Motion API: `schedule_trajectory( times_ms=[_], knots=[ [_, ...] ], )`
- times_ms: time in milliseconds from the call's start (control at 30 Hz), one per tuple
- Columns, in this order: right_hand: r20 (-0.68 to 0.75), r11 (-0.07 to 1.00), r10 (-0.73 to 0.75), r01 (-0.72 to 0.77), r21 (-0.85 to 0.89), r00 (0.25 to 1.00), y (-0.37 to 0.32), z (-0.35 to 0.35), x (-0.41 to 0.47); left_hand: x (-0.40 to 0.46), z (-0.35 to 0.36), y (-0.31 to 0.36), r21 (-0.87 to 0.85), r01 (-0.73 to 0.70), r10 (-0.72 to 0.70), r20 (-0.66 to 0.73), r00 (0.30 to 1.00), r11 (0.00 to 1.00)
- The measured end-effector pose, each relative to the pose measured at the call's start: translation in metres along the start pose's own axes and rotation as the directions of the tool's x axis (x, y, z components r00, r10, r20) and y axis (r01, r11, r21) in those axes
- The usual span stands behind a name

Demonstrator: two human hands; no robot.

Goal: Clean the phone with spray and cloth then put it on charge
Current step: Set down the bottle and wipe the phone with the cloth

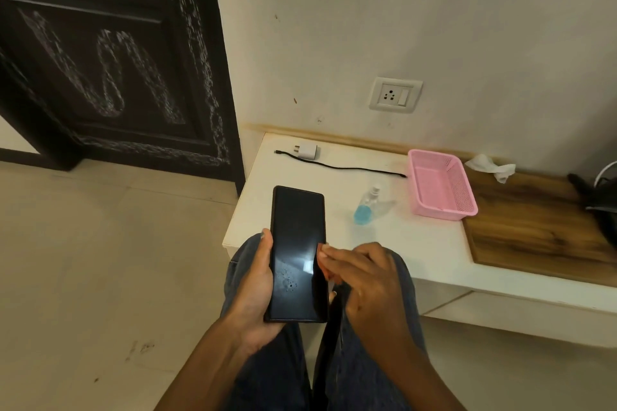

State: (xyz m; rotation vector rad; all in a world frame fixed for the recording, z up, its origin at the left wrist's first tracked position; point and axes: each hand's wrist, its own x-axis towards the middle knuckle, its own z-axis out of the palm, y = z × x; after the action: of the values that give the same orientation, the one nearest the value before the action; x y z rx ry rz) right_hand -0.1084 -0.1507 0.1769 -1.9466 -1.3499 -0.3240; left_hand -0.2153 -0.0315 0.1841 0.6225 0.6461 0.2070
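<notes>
My left hand (255,290) grips a black phone (297,243) from its left edge, screen up, above my knees. Spray droplets sit on the lower part of the screen. My right hand (364,280) presses a small pinkish-orange cloth (325,265) against the phone's right edge; most of the cloth is hidden under my fingers. A small clear spray bottle (365,207) with blue liquid lies tilted on the white table (417,253). A white charger adapter (305,151) and a black cable (350,168) lie at the table's back.
A wall socket (395,95) sits above the table. A pink plastic basket (440,183) stands to the right, with a crumpled white tissue (490,167) behind it on a wooden surface (534,227). A dark carved door (117,60) is at left.
</notes>
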Motion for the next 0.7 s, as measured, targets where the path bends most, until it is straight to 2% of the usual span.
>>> schedule_trajectory(
  times_ms=[100, 300, 433, 700],
  knots=[
    [-0.007, 1.0, -0.018, 0.018, -0.018, 1.0, 0.003, -0.003, 0.004, 0.002, 0.003, 0.0, 0.004, 0.006, -0.006, -0.003, 1.0, 1.0],
    [-0.007, 0.999, 0.042, -0.042, -0.011, 0.999, 0.011, 0.003, 0.03, 0.003, 0.001, 0.002, -0.027, -0.012, 0.009, -0.077, 0.997, 1.0],
    [0.003, 1.0, -0.007, 0.007, 0.02, 1.0, 0.003, 0.003, 0.024, 0.001, -0.005, 0.002, -0.048, -0.038, 0.031, -0.132, 0.991, 0.998],
    [0.026, 0.996, -0.093, 0.093, -0.003, 0.995, -0.01, -0.003, 0.0, 0.005, -0.008, 0.009, -0.082, -0.006, -0.001, -0.076, 0.997, 0.997]
  ],
)
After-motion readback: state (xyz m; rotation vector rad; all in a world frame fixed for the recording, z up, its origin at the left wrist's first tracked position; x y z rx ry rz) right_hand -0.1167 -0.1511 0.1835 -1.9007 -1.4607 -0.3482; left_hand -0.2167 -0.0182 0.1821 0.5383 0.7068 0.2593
